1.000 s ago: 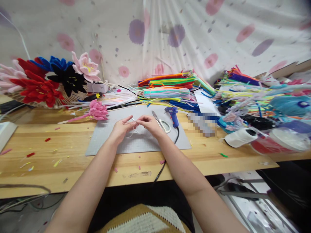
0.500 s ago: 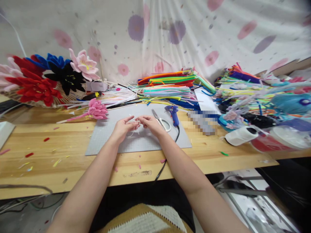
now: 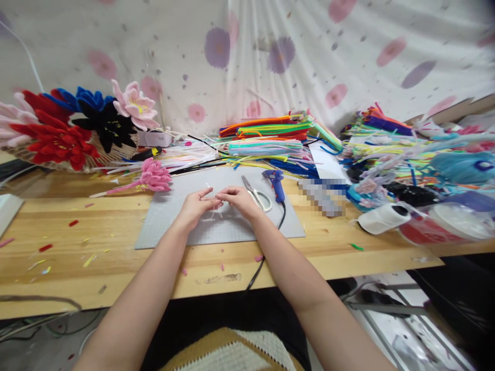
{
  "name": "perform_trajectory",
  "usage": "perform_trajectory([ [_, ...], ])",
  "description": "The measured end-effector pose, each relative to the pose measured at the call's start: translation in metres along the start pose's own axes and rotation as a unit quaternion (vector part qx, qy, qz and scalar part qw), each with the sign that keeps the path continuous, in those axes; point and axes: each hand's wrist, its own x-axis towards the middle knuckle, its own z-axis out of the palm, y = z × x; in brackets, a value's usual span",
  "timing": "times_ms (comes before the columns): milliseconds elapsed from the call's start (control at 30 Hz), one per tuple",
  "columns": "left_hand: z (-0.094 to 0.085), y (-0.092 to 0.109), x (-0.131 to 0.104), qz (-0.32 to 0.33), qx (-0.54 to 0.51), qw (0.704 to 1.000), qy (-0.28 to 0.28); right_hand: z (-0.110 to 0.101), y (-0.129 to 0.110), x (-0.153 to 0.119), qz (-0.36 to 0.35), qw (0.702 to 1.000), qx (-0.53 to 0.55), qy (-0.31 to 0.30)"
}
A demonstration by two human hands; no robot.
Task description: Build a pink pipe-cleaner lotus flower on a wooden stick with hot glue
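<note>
Over the grey cutting mat, my left hand and my right hand meet at the fingertips. Between them is a small bunch of thin white strands, with ends poking out above and below the fingers. My left fingers are closed on the strands, the index finger stretched forward. My right thumb and fingers pinch at the same bunch; fingers hide most of it. White-handled scissors lie just right of my right hand, beside a blue glue gun.
A pink chenille flower lies at the mat's left corner. Bundles of coloured pipe cleaners are stacked behind. Finished flowers stand far left; a white thread spool lies right. The glue gun's black cord runs off the front edge.
My fingers have shifted slightly around the white strands, and my right fingertips have closed in more. The hands stay in nearly the same place over the mat.
</note>
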Motion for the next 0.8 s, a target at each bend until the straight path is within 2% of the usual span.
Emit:
perform_trajectory([
  [200, 0.0002, 0.0003, -0.0003, -0.001, 0.018, 1.0, -0.003, -0.0033, 0.0064, 0.0033, -0.02, 0.999, -0.045, -0.015],
  [333, 0.0013, 0.0013, -0.0005, 0.003, 0.035, 0.999, -0.002, -0.0057, 0.0086, 0.0037, -0.033, 0.997, -0.066, -0.003],
  [800, 0.0049, -0.0014, 0.0024, 0.012, 0.06, 0.998, -0.019, -0.0094, 0.0061, 0.0014, -0.045, 0.997, -0.033, -0.05],
])
